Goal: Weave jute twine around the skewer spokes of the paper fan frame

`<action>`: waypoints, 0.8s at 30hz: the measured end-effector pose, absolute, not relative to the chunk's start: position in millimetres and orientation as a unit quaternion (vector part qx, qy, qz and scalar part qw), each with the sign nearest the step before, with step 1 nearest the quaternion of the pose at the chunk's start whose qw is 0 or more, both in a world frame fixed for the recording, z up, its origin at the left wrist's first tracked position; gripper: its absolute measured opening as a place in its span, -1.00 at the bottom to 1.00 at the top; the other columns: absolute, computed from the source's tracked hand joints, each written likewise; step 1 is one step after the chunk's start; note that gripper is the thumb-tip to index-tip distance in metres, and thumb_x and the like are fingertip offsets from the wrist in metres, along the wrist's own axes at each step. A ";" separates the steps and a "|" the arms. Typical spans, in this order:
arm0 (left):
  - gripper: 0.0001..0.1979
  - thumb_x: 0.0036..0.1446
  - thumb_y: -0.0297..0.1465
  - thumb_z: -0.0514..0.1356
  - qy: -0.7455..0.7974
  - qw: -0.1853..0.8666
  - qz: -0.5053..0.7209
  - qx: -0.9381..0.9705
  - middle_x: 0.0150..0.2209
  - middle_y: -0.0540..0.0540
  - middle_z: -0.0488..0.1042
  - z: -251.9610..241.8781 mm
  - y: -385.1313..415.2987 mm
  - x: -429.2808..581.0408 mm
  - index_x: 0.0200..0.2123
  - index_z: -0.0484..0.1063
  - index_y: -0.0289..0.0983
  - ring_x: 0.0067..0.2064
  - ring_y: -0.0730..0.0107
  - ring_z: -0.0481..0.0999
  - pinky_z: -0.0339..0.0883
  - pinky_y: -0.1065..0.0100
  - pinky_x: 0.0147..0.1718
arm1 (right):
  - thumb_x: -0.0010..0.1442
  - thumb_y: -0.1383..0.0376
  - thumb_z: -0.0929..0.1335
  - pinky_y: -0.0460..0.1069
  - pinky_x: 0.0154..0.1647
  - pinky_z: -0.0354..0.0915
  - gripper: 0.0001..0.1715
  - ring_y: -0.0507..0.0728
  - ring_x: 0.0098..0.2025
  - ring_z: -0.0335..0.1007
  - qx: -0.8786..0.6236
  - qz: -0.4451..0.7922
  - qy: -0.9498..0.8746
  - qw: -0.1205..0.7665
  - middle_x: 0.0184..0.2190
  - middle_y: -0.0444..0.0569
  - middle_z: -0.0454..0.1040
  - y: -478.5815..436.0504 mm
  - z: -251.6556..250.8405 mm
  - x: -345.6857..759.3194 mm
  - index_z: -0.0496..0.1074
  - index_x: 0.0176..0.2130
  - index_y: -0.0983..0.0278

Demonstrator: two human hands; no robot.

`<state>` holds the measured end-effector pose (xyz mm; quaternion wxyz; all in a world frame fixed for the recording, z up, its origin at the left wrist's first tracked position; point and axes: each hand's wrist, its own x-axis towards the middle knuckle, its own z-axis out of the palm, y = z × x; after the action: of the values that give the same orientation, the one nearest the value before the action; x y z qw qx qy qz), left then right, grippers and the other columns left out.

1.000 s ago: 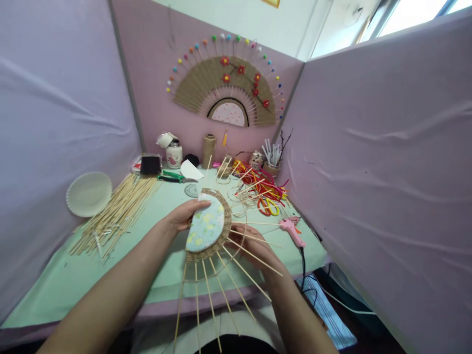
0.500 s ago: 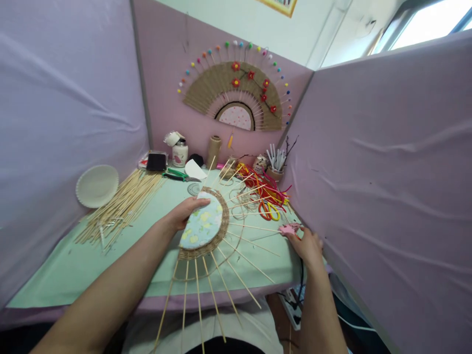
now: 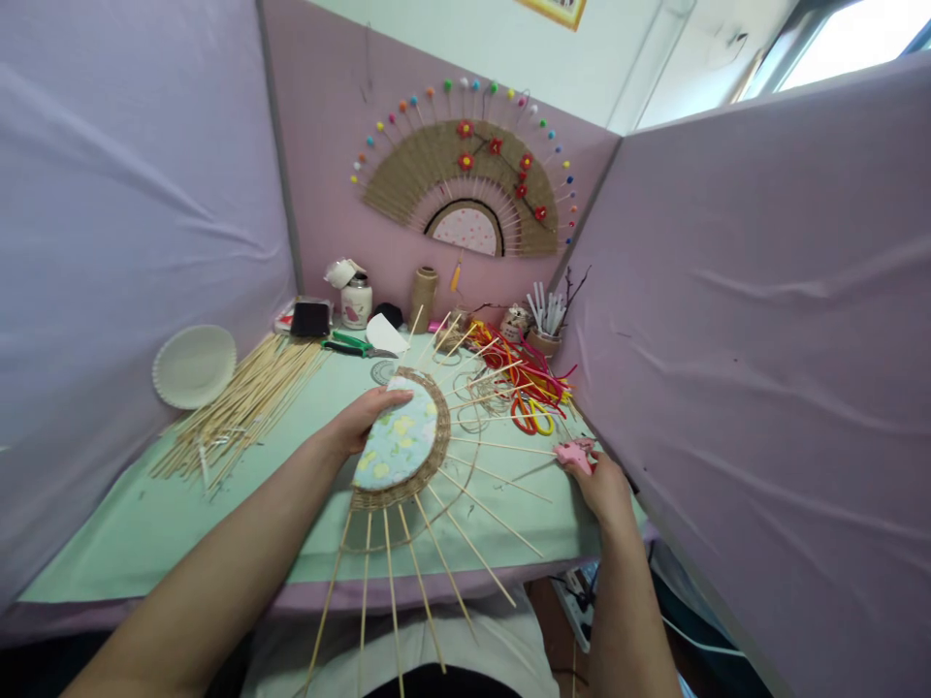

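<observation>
My left hand (image 3: 364,419) grips the straight edge of a half-round fan frame (image 3: 400,441), its thumb on the blue cloth with a yellow pattern. A woven brown band (image 3: 445,427) borders the cloth, and thin bamboo sticks (image 3: 426,585) radiate from it. A loose cord curves across the sticks. At the right side of the table, my right hand (image 3: 607,485) is closed around a pink tool that looks like a hot glue gun (image 3: 574,454), largely covered by the fingers. The tool is close to the end of one stick; whether they touch I cannot tell.
Bamboo sticks (image 3: 240,407) lie in a pile at left beside a white plate (image 3: 194,366). Pruning shears (image 3: 356,346), scissors (image 3: 542,417), red and yellow cords (image 3: 520,364) and a pot of white sticks (image 3: 545,312) lie farther back. A finished fan (image 3: 429,160) hangs behind.
My right hand and the pink tool have shifted slightly to the right. The fan frame and my left hand have hardly moved.
</observation>
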<state>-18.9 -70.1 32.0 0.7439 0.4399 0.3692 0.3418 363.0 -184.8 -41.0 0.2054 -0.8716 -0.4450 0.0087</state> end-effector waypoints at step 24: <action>-0.70 -0.11 -0.29 0.41 0.403 0.713 0.334 0.466 -0.40 -0.17 0.63 24.2 -75.7 -5.4 -0.32 0.50 -0.33 -0.44 0.24 0.61 0.47 0.34 -0.46 | -0.27 0.12 0.59 -0.19 -0.59 0.21 -0.46 -0.06 -0.49 0.29 -0.506 0.339 -0.274 0.744 -0.41 -0.10 0.47 -220.0 52.2 292.6 0.48 -0.30 0.31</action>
<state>-5.4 -75.7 24.2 0.7135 0.4661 0.4029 0.3337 292.6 -220.0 52.2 0.7444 -0.5059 -0.2736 0.3392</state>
